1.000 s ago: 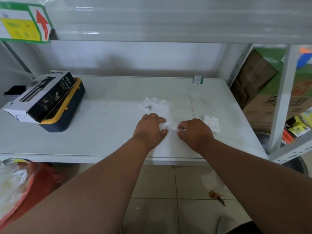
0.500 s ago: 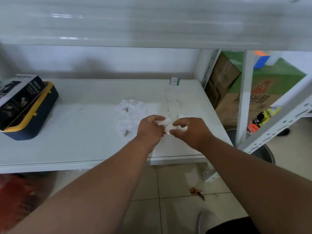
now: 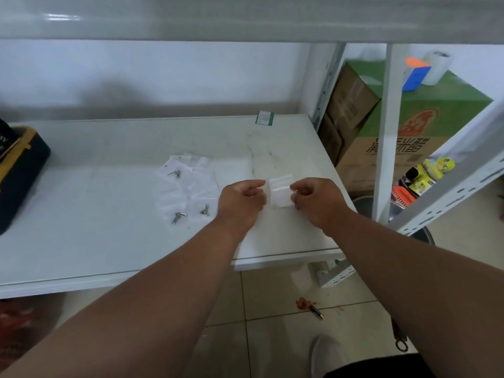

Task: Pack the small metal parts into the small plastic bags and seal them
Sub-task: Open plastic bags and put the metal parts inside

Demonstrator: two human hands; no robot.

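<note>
The left hand [image 3: 240,200] and the right hand [image 3: 319,200] are raised just above the tabletop [image 3: 109,241], near its right front corner, each with curled fingers pinching one side edge of a small plastic bag [image 3: 281,196] held between them. The bag looks whitish and flat; whether it holds a part cannot be told. A second bag edge shows just behind it.

To the left of the hands, a loose pile of clear bags [image 3: 185,184] lies on the tabletop. One small metal part [image 3: 174,174] rests at the pile's far side, and two more metal parts [image 3: 178,216] lie at its near edge, close to the left wrist.

At the far left edge sits a dark blue case with a yellow rim [image 3: 24,181]. A small green-edged label [image 3: 265,117] stands at the back of the tabletop against the white wall. White shelving posts [image 3: 387,132] rise on the right, with a green cardboard box [image 3: 436,110] behind them. The tiled floor [image 3: 272,336] below carries a small pen-like object [image 3: 316,313].
</note>
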